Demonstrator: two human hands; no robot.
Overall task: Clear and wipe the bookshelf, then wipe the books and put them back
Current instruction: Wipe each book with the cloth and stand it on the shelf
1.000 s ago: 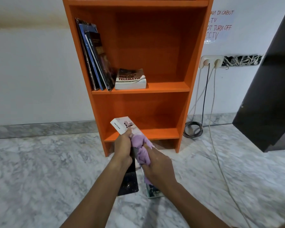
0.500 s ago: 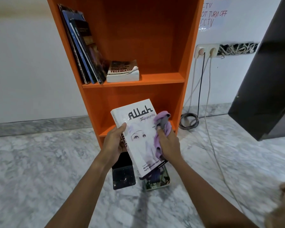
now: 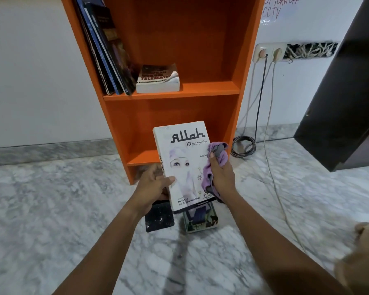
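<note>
Thin glossy books (image 3: 107,50) lean against the left wall of the orange bookshelf (image 3: 173,95) on its middle shelf, and a thick paperback (image 3: 158,79) lies flat just beside them. In front of the bottom shelf, above the marble floor (image 3: 51,209), the left hand (image 3: 151,184) grips a white glossy book (image 3: 185,165) at its spine, thumb on the cover and fingers curled behind. The cover carries black lettering over a pale picture. At its right edge the right hand (image 3: 222,177) has its fingers closed round a crumpled purple cloth (image 3: 216,160) pressed against the cover. Beneath them a dark book (image 3: 159,218) and a green-edged book (image 3: 200,221) lie flat on the floor.
</note>
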